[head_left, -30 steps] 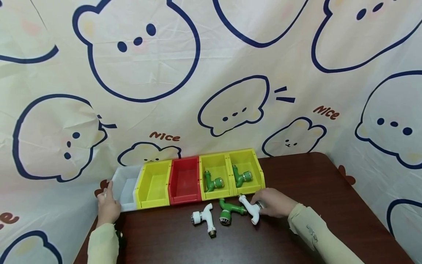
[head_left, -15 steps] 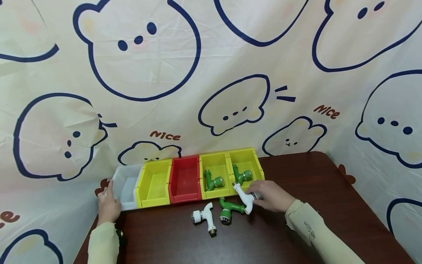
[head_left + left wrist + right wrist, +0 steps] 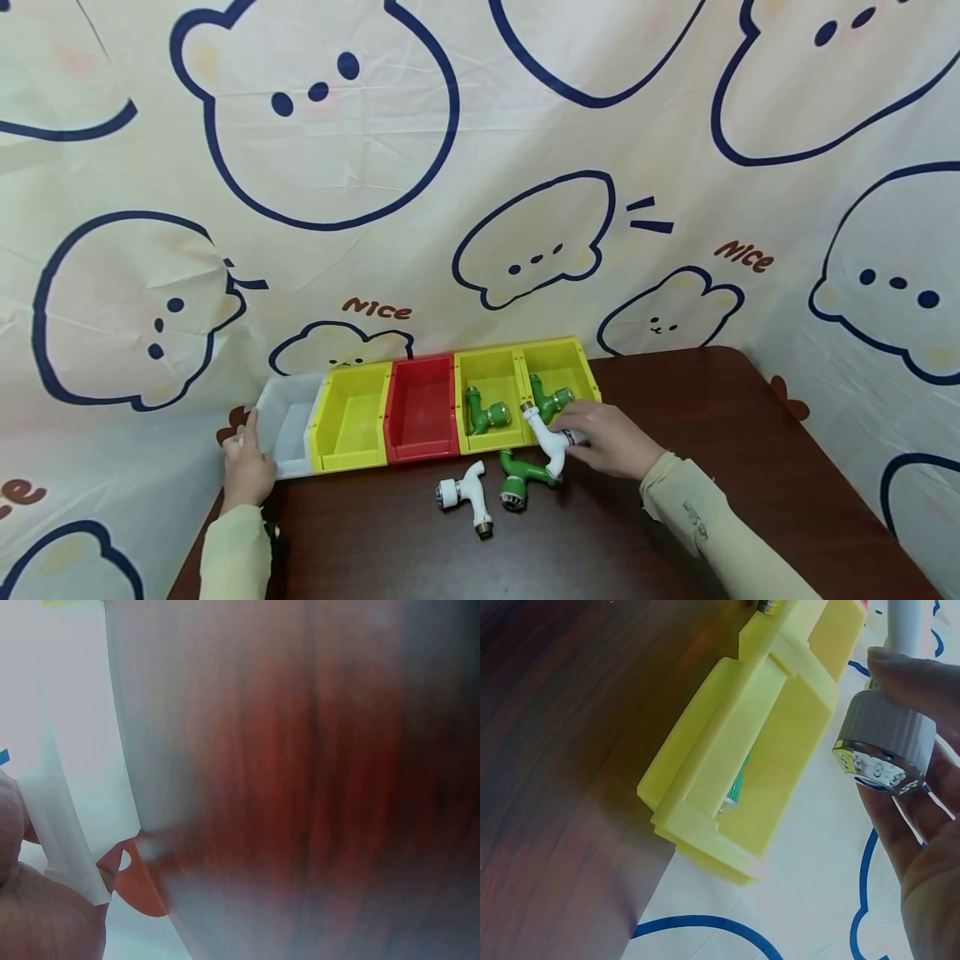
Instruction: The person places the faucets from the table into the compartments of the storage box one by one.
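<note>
In the head view, my right hand [image 3: 609, 437] grips a white plastic tap [image 3: 551, 442] by its knob end, raised over the front of the rightmost yellow bin [image 3: 588, 375]. The right wrist view shows the tap's ribbed knob [image 3: 885, 739] between thumb and fingers. One green tap [image 3: 547, 400] lies in that bin, another green tap [image 3: 487, 415] in the yellow bin [image 3: 486, 371] beside it. My left hand [image 3: 247, 473] holds the left wall of the white bin [image 3: 288, 425]; in the left wrist view that wall passes between parts of the hand.
A yellow bin [image 3: 351, 412] and a red bin [image 3: 422, 408] stand between the white bin and the tap-holding bins. A green tap [image 3: 517, 481] and a white tap [image 3: 468, 497] lie on the dark wooden table [image 3: 405, 558] in front. A patterned curtain [image 3: 525, 133] hangs behind.
My right hand has lifted the white tap from beside the green one on the table and carried it up and left toward the yellow bins. The left hand stays in place.
</note>
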### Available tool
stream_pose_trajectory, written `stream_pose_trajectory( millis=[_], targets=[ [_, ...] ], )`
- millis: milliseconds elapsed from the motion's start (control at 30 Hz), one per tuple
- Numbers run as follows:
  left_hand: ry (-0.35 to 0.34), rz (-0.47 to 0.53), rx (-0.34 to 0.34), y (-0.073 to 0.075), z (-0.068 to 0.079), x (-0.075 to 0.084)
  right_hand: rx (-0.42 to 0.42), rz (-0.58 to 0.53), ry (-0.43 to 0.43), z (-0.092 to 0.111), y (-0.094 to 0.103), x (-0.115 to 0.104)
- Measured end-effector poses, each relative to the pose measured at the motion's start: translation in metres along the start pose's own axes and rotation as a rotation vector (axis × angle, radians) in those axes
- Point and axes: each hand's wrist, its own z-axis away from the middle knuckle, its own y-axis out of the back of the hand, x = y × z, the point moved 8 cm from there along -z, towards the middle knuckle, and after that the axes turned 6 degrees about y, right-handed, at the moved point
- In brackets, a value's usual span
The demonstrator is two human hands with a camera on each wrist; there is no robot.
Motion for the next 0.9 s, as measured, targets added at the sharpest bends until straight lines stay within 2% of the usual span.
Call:
stream_pose_trajectory(
  millis=[400,700,900],
  targets=[
    [-0.008,0.023,-0.001,0.0,0.0,0.0,-0.001,0.025,0.034,-0.014,-0.002,-0.007],
    [0.019,0.018,-0.001,-0.001,-0.002,-0.003,-0.003,0.052,0.071,-0.043,-0.006,-0.016],
    [0.013,0.023,0.008,0.0,-0.002,-0.002,-0.023,0.061,0.101,-0.067,-0.009,-0.026]
  ],
)
